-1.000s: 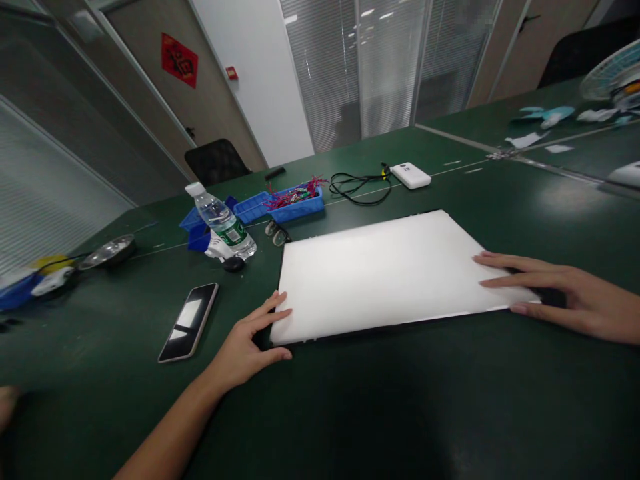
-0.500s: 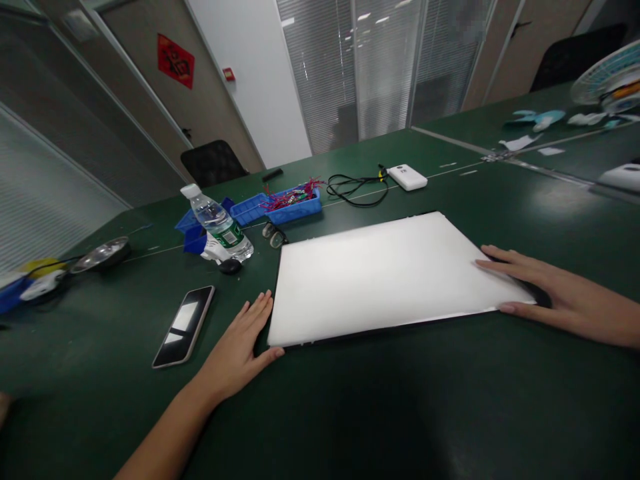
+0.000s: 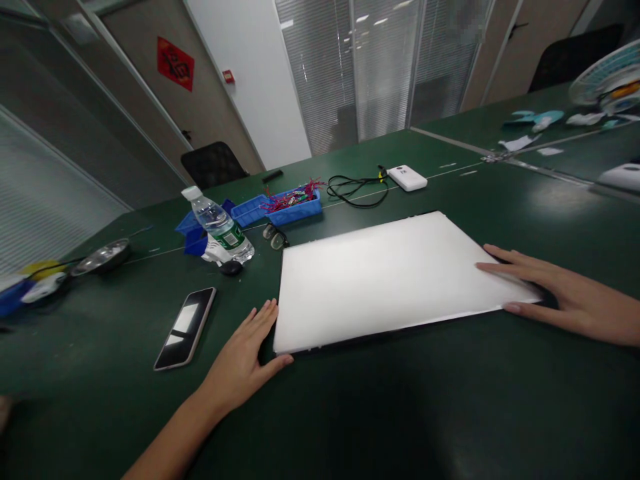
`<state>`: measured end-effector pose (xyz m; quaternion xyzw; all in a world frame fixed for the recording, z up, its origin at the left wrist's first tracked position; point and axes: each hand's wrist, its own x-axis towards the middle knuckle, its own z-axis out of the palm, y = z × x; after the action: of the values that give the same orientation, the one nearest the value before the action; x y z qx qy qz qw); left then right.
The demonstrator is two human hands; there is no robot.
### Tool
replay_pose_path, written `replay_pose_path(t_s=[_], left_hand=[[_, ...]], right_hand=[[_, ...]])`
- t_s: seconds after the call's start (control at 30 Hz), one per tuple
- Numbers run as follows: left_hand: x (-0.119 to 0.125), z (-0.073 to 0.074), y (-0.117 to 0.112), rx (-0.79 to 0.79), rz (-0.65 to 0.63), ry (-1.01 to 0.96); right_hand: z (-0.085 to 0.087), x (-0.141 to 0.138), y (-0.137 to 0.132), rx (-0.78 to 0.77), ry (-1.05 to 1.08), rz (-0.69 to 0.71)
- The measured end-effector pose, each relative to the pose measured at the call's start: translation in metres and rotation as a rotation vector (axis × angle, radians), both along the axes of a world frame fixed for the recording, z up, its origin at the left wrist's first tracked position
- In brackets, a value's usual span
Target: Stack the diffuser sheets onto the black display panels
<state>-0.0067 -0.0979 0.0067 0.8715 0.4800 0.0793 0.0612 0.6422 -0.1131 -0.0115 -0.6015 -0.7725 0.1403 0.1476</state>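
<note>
A flat white panel (image 3: pixel 380 280) with a thin dark edge lies on the dark green table, its surface bright and blank. My left hand (image 3: pixel 243 357) is open at its left side, fingertips against the left edge and thumb stretched out by the near left corner. At the right end, my right hand (image 3: pixel 565 293) rests open around the near right corner. Its fingers reach over the white surface and the thumb lies along the front edge. Whatever lies under the right palm is mostly hidden; a dark bit shows there.
Left of the panel lie a phone (image 3: pixel 185 329), a water bottle (image 3: pixel 223 227) leaning over and a dark mouse-like object (image 3: pixel 231 268). Behind stand a blue tray (image 3: pixel 295 212) of red wires, a black cable (image 3: pixel 357 190) and a white box (image 3: pixel 407 178). A fan (image 3: pixel 610 77) stands far right.
The panel's left end has shifted slightly right and toward me, and my left hand has moved with it. My right hand has moved very slightly to the right.
</note>
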Motion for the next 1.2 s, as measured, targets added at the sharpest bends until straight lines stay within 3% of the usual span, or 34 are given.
replay_pose_path(t_s=[0.1, 0.23, 0.43, 0.6, 0.7, 0.8, 0.9, 1.03, 1.2], left_hand=[[0.003, -0.003, -0.003, 0.009, 0.008, -0.008], [0.010, -0.007, -0.009, 0.044, 0.054, -0.012], [0.019, -0.006, -0.012, 0.064, -0.033, 0.040], [0.018, -0.008, -0.008, 0.085, -0.077, 0.098], [0.017, -0.009, -0.008, 0.083, -0.082, 0.080], [0.016, -0.008, -0.007, 0.066, -0.084, 0.062], [0.015, -0.005, -0.007, 0.044, -0.088, 0.070], [0.016, -0.001, -0.008, 0.018, -0.099, 0.096], [0.019, 0.002, -0.008, -0.006, -0.094, 0.143]], right_hand=[[0.002, -0.003, 0.000, 0.012, 0.007, -0.004], [0.003, -0.007, -0.001, 0.042, 0.055, -0.131], [0.005, -0.006, 0.000, 0.004, 0.081, -0.209], [0.012, -0.025, 0.002, 0.001, 0.160, -0.303], [0.022, -0.040, 0.006, -0.014, 0.390, -0.432], [0.035, -0.049, 0.007, -0.043, 0.764, -0.557], [0.045, -0.051, 0.002, -0.113, 1.050, -0.543], [0.047, -0.054, -0.008, -0.071, 1.149, -0.438], [0.040, -0.059, -0.004, -0.076, 1.243, -0.551]])
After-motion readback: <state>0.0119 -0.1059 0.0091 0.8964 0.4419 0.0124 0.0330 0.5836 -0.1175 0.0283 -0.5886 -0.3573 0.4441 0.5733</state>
